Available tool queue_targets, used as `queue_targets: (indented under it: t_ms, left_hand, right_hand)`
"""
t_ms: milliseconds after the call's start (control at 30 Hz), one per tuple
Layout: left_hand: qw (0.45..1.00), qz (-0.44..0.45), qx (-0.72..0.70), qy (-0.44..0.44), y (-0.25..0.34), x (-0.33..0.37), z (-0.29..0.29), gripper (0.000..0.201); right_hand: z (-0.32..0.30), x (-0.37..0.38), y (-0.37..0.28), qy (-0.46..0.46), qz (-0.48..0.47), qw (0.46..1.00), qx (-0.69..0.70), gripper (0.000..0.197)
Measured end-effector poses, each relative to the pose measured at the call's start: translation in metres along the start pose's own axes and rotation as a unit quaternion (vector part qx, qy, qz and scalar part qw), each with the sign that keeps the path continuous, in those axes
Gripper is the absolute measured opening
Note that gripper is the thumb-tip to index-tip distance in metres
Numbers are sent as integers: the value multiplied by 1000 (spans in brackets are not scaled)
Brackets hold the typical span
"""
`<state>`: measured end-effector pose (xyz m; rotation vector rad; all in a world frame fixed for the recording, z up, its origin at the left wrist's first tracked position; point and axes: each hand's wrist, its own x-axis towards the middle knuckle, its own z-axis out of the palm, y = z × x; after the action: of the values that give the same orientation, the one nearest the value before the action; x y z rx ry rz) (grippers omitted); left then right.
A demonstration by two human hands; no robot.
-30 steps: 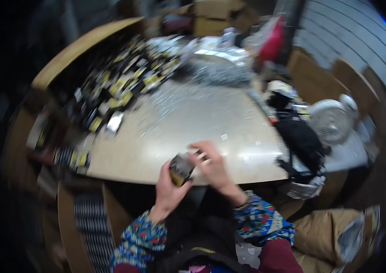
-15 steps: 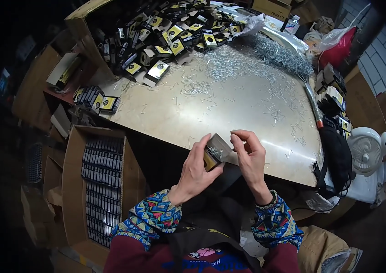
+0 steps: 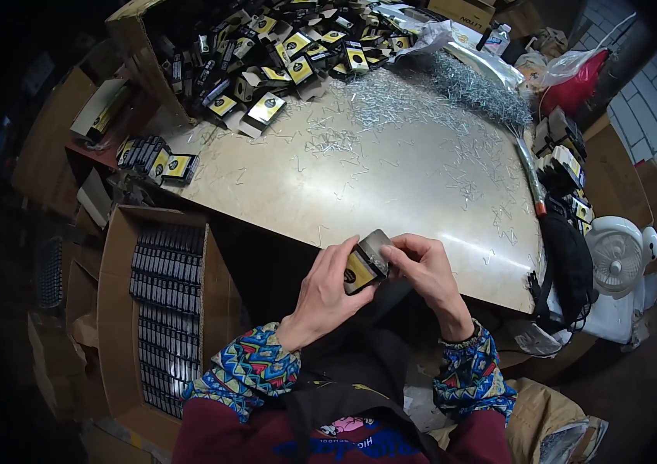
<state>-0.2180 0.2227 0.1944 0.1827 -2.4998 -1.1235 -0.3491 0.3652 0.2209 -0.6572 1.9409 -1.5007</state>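
Note:
My left hand (image 3: 327, 292) is closed round a small black-and-yellow cardboard box (image 3: 361, 271), held tilted at the table's near edge. The box's grey flap stands up at its far end. Thumb and fingers of my right hand (image 3: 427, 269) pinch together at that flap, on the box's right side. Whatever lies inside the box is mostly hidden by the flap and fingers. Beyond my hands, bent metal wire pins (image 3: 379, 108) lie scattered over the pale tabletop (image 3: 282, 197), with a denser heap (image 3: 483, 93) at the far right.
Many open black-and-yellow boxes (image 3: 297, 66) are piled at the back left. A carton (image 3: 216, 309) of packed boxes in rows stands low on my left. Several boxes (image 3: 154, 158) sit on the table's left corner. A white fan (image 3: 619, 259) stands at the right.
My right hand has moved left onto the box, its fingers now pinching the flap. The flap hides the pins that showed in the box's opening.

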Motion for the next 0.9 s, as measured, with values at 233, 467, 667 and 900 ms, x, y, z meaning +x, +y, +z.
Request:
queue_targets:
  t_ms: [233, 467, 667, 900]
  left_hand:
    - [983, -131, -127, 9, 0, -15, 0, 68]
    - [999, -49, -19, 3, 2, -16, 0, 72]
    - [997, 29, 65, 8, 2, -12, -2, 73]
    - [999, -9, -29, 21, 1, -14, 4, 78]
  right_hand:
    - [6, -16, 9, 23, -210, 974, -79, 24]
    - [11, -16, 1, 45, -181, 978, -93, 7]
    - [-2, -11, -12, -19, -201, 934, -295, 9]
    - [1, -1, -30, -97, -181, 948, -243, 15]
